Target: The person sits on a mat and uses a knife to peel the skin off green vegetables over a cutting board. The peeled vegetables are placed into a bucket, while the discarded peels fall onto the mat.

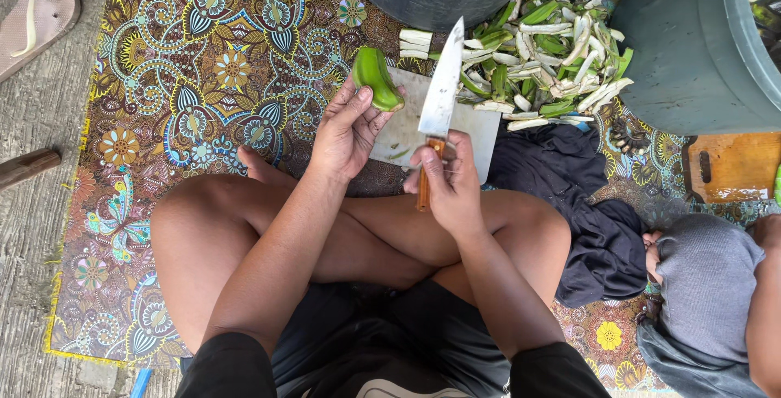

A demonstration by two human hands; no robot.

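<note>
My left hand (348, 131) grips a green unpeeled banana (374, 78), holding it up over a white cutting board (480, 128). My right hand (450, 182) is closed on the wooden handle of a broad-bladed knife (441, 95), blade pointing up and away, just right of the banana and not touching it. Both hands hover above my crossed bare legs.
A heap of green banana peels (541, 48) lies beyond the board. Two large dark tubs (691, 48) stand at the top. A wooden board (732, 166) and another person's sleeve (706, 284) are at the right. A patterned cloth (203, 80) covers the ground; a sandal (37, 15) lies at the left.
</note>
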